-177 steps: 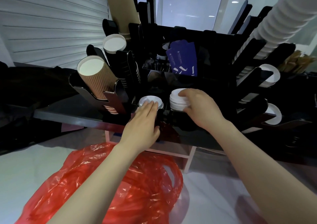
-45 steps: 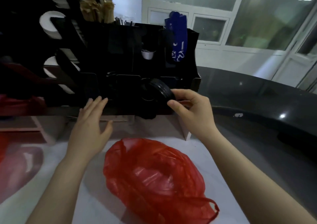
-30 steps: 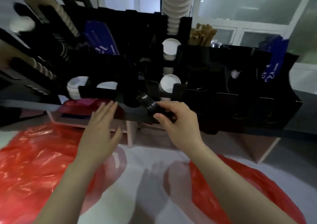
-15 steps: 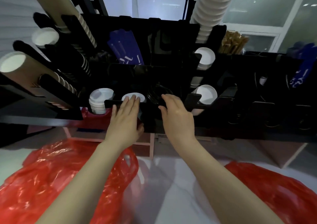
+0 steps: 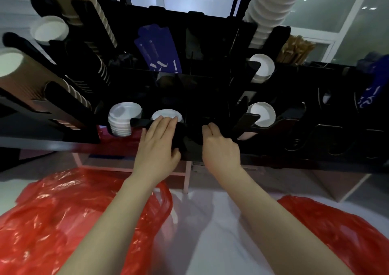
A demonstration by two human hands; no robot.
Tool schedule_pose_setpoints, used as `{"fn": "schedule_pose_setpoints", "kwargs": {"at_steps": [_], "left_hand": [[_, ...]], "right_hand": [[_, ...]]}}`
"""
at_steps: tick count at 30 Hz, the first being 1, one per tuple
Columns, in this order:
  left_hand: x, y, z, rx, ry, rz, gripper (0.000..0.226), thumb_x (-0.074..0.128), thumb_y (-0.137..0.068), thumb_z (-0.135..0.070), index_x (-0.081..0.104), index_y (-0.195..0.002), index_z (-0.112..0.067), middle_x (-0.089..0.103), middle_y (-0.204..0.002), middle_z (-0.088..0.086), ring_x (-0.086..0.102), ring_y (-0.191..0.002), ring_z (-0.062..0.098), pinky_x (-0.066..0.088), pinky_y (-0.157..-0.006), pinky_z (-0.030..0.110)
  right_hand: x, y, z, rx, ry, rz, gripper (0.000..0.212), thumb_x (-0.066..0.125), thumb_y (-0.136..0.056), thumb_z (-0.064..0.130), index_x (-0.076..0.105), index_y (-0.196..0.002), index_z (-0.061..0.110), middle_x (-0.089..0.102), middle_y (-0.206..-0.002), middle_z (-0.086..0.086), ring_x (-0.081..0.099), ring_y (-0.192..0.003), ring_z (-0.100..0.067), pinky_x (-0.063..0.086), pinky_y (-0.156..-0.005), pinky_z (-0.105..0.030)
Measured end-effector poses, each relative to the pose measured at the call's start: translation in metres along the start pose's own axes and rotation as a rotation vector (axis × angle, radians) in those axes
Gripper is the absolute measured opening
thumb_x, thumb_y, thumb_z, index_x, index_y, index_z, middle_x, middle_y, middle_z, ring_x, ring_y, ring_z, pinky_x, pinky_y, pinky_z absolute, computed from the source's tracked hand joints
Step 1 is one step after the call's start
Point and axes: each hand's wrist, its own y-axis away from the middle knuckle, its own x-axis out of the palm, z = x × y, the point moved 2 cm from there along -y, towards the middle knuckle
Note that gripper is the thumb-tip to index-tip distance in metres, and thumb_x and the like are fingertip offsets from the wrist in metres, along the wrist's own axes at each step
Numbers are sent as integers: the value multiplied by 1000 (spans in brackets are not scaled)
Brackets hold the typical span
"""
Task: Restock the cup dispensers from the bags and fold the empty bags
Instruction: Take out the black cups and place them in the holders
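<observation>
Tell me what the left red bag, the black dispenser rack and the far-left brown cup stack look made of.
The left red bag: thin glossy plastic film; translucent, crinkled, sharp highlights. The black dispenser rack: probably rigid plastic sheet, perhaps acrylic, smooth; flat cut panels, faint reflections. The far-left brown cup stack: likely ribbed paper, matt; fine ridges along the wall, white inside.

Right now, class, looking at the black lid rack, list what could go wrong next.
1. The taller white lid stack near the left grip rises above the rail; a nudge may topple it.
2. The right grip curls into a dark slot whose contents are hidden, so anything placed there may seat crooked.
</observation>
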Motion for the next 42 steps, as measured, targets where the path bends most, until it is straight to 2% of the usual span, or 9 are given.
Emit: {"fn": "schedule_pose_setpoints", "kwargs": {"at_steps": [9, 12, 14, 18, 23, 27, 31, 37, 42], "left_hand": [[-4, -1, -17, -51, -87, 56, 80, 55, -88, -24, 7, -152, -13, 6, -160, 4, -2, -147, 19, 3, -117, 46], [-2, 6, -35, -10, -74, 18, 81, 55, -88, -24, 7, -151, -12, 3, -160, 6, -1, -147, 20, 2, -117, 42], [0, 18, -51, 59, -41, -9, 79, 58, -87, -21, 13, -151, -11, 9, -159, 7, 1, -146, 18, 2, -115, 39], [12, 35, -81, 154, 38, -17, 71, 59, -85, -14, 27, -148, -11, 24, -156, 6, 4, -142, 10, 2, -115, 33], [27, 38, -127, 265, 110, -41, 52, 52, -82, -13, 52, -133, -5, 50, -140, 9, 39, -135, 27, 31, -111, 41], [50, 40, -169, 299, 110, -38, 49, 49, -83, -18, 56, -130, -7, 55, -134, 6, 47, -128, 25, 34, -108, 36], [78, 23, -212, 331, 123, -9, 56, 57, -82, -14, 49, -137, -8, 49, -141, 6, 41, -134, 22, 24, -111, 32], [120, -10, -268, 319, 25, 45, 74, 47, -91, -27, 7, -151, -15, 7, -160, -1, -11, -142, 6, -13, -114, 25], [131, -32, -284, 207, -177, -13, 78, 55, -86, -26, 16, -149, -4, 18, -157, 12, 10, -146, 23, -4, -115, 33]], "right_hand": [[2, 22, -11, -116, -7, 43, 80, 53, -92, 25, 1, -152, 16, -2, -161, -2, 62, -85, -24, 40, -52, -29], [-6, 41, -24, -168, -135, 9, 70, 52, -93, 26, 15, -151, 15, 10, -160, -3, 52, -115, -25, 51, -81, -35], [-14, 54, -38, -243, -185, -29, 59, 57, -90, 19, 36, -144, 8, 32, -152, -10, 46, -126, -30, 46, -96, -44], [-25, 76, -83, -286, -194, -195, 40, 64, -81, 6, 62, -121, 1, 59, -129, -16, 51, -125, -34, 44, -101, -45], [-36, 92, -160, -182, -172, -265, 44, 68, -78, 4, 62, -121, 3, 58, -130, -12, 46, -130, -31, 39, -104, -41], [-41, 108, -234, 26, -160, -357, 51, 70, -77, 1, 57, -126, 1, 54, -134, -15, 41, -133, -34, 38, -106, -50], [-51, 102, -298, 162, -19, -363, 63, 70, -77, 9, 48, -135, 0, 46, -142, -16, 28, -139, -39, 26, -112, -53], [-54, 68, -337, 98, 264, -107, 69, 61, -83, 35, 36, -145, 19, 28, -154, 1, -7, -143, -31, -21, -106, -61], [-39, 54, -337, 19, 429, 48, 57, 57, -82, 32, 46, -137, 22, 43, -142, 5, -13, -141, -35, -31, -94, -67]]}}
